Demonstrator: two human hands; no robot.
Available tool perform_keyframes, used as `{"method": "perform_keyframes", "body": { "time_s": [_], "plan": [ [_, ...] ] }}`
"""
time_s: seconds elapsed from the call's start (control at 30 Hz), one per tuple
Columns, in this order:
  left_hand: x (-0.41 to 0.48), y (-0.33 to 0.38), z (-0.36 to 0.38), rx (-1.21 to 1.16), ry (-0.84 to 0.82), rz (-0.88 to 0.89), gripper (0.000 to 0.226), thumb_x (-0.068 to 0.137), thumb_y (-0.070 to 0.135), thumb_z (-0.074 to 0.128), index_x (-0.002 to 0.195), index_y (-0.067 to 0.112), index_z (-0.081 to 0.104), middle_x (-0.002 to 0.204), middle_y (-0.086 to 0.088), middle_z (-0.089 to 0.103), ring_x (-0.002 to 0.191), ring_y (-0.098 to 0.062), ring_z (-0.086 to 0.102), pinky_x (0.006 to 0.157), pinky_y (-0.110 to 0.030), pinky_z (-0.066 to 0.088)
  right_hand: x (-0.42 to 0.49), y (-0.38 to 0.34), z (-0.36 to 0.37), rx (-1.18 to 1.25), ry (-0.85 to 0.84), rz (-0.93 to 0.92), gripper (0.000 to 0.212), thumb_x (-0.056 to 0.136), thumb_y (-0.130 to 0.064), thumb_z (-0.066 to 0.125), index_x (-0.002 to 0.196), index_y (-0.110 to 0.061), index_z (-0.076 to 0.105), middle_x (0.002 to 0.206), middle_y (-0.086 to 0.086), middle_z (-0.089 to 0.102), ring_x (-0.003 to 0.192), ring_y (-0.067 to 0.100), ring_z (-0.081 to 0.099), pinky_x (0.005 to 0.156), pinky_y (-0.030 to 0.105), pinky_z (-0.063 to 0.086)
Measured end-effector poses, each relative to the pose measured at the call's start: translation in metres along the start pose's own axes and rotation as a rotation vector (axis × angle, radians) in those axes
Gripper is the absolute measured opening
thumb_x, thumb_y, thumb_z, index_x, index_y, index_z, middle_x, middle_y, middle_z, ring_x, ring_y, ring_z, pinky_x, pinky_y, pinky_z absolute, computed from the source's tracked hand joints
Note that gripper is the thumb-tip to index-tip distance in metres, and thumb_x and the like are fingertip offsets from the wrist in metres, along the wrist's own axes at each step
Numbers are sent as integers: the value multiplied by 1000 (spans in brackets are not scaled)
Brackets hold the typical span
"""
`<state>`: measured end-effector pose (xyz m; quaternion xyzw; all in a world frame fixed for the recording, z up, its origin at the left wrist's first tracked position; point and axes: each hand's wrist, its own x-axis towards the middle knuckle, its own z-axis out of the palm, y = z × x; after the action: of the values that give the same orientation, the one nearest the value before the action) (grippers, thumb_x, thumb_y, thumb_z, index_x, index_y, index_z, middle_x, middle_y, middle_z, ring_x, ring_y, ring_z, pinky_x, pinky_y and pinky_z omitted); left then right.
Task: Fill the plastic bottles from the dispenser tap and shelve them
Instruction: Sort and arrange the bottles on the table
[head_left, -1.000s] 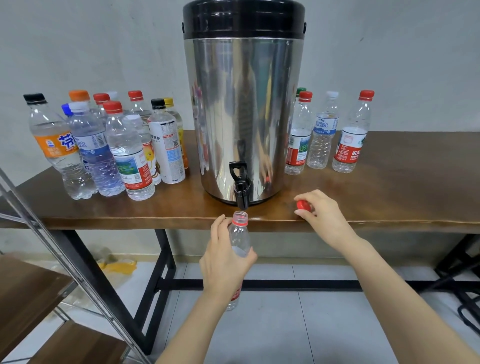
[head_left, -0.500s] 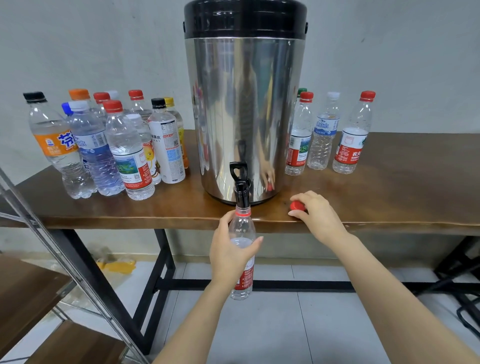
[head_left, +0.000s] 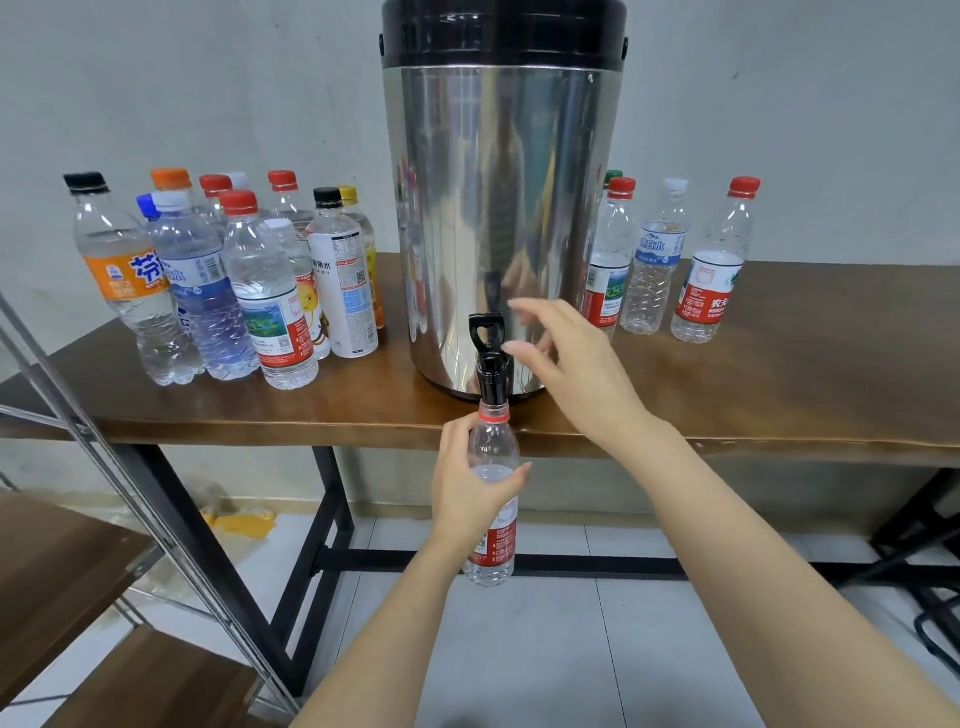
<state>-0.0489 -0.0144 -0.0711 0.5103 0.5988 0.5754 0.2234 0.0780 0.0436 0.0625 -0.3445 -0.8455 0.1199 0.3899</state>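
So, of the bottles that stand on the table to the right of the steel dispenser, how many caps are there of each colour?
Red caps: 2
White cap: 1
Green cap: 1
Total: 4

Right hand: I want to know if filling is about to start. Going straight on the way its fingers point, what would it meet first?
Probably the black tap lever on the dispenser, above the bottle, just beyond the right hand's fingertips; depth between them is unclear.
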Motion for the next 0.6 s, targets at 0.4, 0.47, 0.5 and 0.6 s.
{"method": "perform_keyframes", "body": {
  "time_s": [0.4, 0.47, 0.5, 0.6],
  "plan": [
    [3, -6, 3, -15, 27, -27, 65, 70, 28, 88, 108, 57, 45, 118, 27, 51, 111, 9, 52, 83, -13, 42, 19, -34, 19, -148, 25, -71, 7, 93, -20, 61, 101, -20, 63, 97, -9, 63, 91, 13, 50, 77, 36, 46],
    [3, -6, 4, -8, 29, -29, 65, 69, 31, 89, 106, 61, 45, 117, 28, 51, 110, 13, 50, 81, -12, 41, 15, -33, 24, -129, 87, -86, 9, 92, -19, 63, 100, -19, 66, 93, -7, 64, 89, 15, 52, 74, 38, 47],
    [3, -7, 4, -4, 30, -29, 65, 68, 32, 88, 106, 62, 44, 117, 28, 51, 110, 13, 50, 81, -12, 42, 12, -33, 26, -119, 131, -109, 8, 90, -17, 65, 98, -18, 68, 88, -6, 64, 86, 16, 53, 71, 40, 48],
    [3, -7, 4, -5, 34, -27, 66, 68, 33, 88, 105, 63, 44, 117, 27, 51, 110, 12, 51, 81, -12, 42, 2, -26, 33, -131, 314, -237, 10, 81, -8, 74, 88, -15, 72, 79, -5, 67, 78, 14, 57, 61, 30, 49]
  ]
}}
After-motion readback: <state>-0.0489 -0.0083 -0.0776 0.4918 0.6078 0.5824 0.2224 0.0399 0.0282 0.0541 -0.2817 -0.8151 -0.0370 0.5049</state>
